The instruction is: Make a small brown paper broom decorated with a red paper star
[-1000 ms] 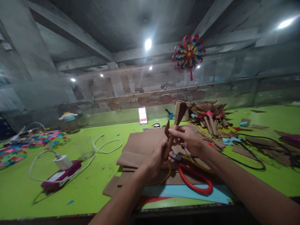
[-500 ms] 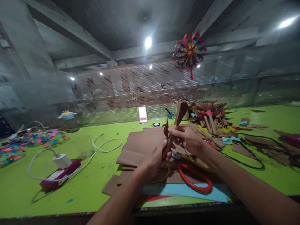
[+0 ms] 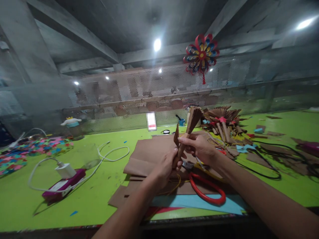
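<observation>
A folded brown paper fan (image 3: 193, 120) is held upright and tilted over the work area, its pleats bunched at the top and a smaller pleated piece (image 3: 176, 136) standing out on the left. My left hand (image 3: 167, 163) is closed round its lower, rolled part. With thumb and fingertips, my right hand (image 3: 196, 146) pinches it higher up. Beneath both hands lies a stack of brown paper sheets (image 3: 149, 150). Scissors with red handles (image 3: 211, 198) rest on the stack just below my right hand. Yellow string (image 3: 177, 186) trails below my left hand.
Finished brown paper fans (image 3: 222, 120) are heaped at the back right, with scraps and a black cord (image 3: 270, 169) nearby. To the left are a purple power strip (image 3: 65, 187), a white cable (image 3: 114, 148) and colourful paper stars (image 3: 47, 146). Blue paper (image 3: 196, 201) lies along the front edge.
The small pleated piece on the left has spread slightly, and the fan's top has opened a little to the right. Both hands keep their hold almost unmoved.
</observation>
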Tool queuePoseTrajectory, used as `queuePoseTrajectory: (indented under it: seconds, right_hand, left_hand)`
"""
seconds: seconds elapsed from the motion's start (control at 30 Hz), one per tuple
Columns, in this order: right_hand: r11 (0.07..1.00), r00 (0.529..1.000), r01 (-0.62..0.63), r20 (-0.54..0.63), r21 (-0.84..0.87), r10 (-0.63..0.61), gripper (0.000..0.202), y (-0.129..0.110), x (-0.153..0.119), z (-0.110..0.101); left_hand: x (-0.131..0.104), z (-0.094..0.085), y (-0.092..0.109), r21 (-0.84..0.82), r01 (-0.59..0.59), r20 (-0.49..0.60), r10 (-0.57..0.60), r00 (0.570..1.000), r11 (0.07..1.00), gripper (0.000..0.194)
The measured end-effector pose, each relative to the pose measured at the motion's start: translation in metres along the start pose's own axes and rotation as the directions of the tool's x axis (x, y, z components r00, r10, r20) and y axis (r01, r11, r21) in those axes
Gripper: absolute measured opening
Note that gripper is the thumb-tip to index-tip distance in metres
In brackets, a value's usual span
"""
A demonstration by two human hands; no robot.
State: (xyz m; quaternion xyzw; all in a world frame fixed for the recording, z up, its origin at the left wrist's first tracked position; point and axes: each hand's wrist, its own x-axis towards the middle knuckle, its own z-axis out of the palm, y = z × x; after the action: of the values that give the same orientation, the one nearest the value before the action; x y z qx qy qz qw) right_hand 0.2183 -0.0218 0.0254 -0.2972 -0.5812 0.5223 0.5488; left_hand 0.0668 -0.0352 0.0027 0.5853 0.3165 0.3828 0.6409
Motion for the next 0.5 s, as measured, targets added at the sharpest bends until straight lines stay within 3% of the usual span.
queuePoseTrajectory:
  seconds: [0.27, 0.5]
  right_hand:
    - [0.999, 1.000, -0.001, -0.004, 0.032, 0.001, 0.023, 0.0003, -0.0001, -0.0002]
    - [1.000, 0.999, 0.014, -0.039, -0.001, -0.015, 0.028, -0.0020, -0.0019, 0.0032]
  left_hand:
    - [0.0004, 0.0024, 0.0005, 0.024, 0.021, -0.066, -0.019, 0.998, 0.999, 0.042]
    - [0.0028, -0.0022, -0.0005, 0.021, 0.048, -0.047, -0.047, 0.998, 0.999, 0.045]
